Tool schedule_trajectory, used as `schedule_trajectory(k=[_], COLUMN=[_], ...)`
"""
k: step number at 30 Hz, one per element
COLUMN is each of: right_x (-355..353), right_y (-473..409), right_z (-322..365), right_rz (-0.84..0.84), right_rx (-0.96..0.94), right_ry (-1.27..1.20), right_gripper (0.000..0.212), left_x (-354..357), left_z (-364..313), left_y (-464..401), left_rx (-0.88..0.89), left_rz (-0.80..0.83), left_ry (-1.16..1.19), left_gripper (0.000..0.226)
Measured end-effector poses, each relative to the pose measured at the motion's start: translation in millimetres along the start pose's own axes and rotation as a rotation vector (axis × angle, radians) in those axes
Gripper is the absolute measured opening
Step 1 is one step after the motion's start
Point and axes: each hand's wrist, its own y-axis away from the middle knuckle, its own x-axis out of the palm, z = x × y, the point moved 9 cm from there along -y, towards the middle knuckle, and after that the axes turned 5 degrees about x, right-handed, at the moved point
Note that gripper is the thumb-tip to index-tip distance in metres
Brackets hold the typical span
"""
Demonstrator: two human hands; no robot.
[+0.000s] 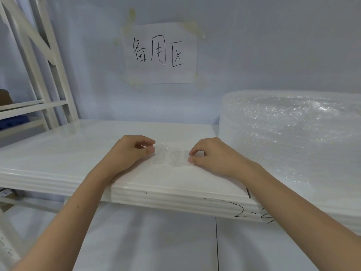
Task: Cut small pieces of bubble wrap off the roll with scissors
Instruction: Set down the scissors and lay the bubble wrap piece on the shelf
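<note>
A small clear piece of bubble wrap (172, 156) lies flat on the white shelf (78, 153) between my hands. My left hand (130, 151) pinches its left edge with thumb and fingertips. My right hand (213, 155) pinches its right edge the same way. A big roll of bubble wrap (293, 133) lies on the shelf to the right, apart from the small piece. No scissors are in view.
A paper sign with handwritten characters (161, 52) is taped to the wall behind. A white metal rack (39, 75) stands at the left. The shelf's front edge (175, 198) carries a handwritten mark near my right forearm.
</note>
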Motion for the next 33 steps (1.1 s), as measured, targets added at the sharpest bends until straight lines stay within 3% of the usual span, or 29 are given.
schedule_trajectory(k=[23, 33], right_x=[6, 6], right_y=[-2, -2], right_z=[10, 13], right_rz=[0.024, 0.030], right_rx=[-0.015, -0.007], right_ry=[-0.012, 0.008], right_gripper=[0.028, 0.030], left_x=[27, 31], left_z=[4, 0], left_y=[-12, -14], left_rx=[0.031, 0.044], left_rz=[0.263, 0.276], left_ry=[-0.067, -0.061], left_gripper=[0.031, 0.031])
